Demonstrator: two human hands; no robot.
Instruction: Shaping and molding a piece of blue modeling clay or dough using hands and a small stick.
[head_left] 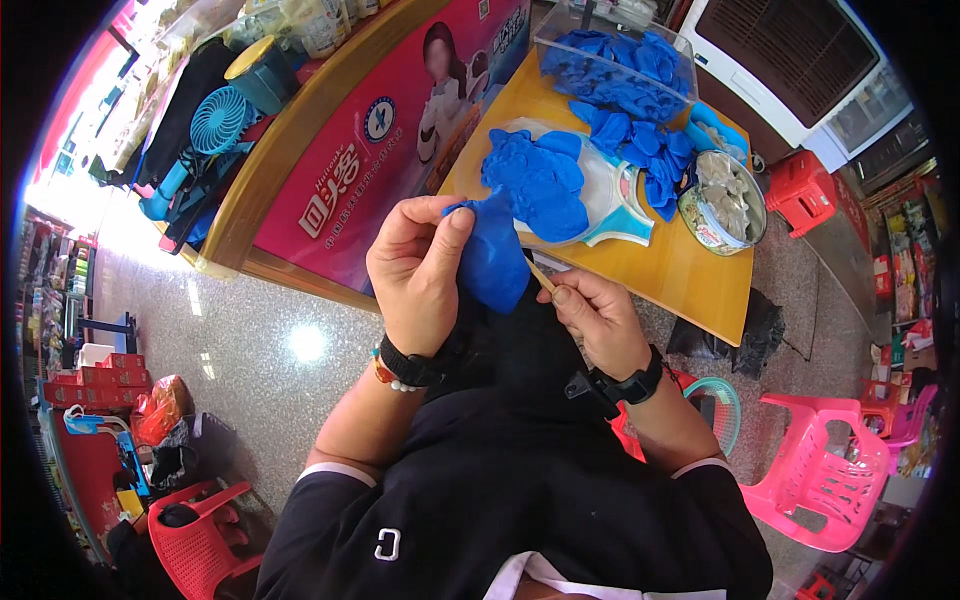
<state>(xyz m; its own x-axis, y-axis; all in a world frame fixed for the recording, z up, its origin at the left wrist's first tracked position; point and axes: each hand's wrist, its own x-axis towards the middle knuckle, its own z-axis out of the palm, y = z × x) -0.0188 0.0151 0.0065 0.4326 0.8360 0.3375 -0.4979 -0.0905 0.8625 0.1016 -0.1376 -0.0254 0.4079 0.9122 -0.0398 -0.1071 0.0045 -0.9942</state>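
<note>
Left hand [420,260] pinches the top of a thin blue piece [493,262] between thumb and fingertips; piece hangs in the air just off the near edge of the wooden table [690,290], above the dark-clothed lap; right hand [600,318] grips a slim wooden stick [541,276] with thumb and fingers, its tip by the piece's right side (contact there, cannot tell); hands well apart, each clamped on its own item.

On the table: heap of blue pieces [540,185] by the near edge, toward the left side, on clear plastic; white-and-turquoise packet [632,215] just beside it, at the near edge; round tin [712,232] at the right edge, holding greyish stuff; light-blue container [699,124] behind the tin, also along the right edge; clear bin [575,25] at the far end, full of blue pieces; loose blue pieces [655,160] between bin and tin.
</note>
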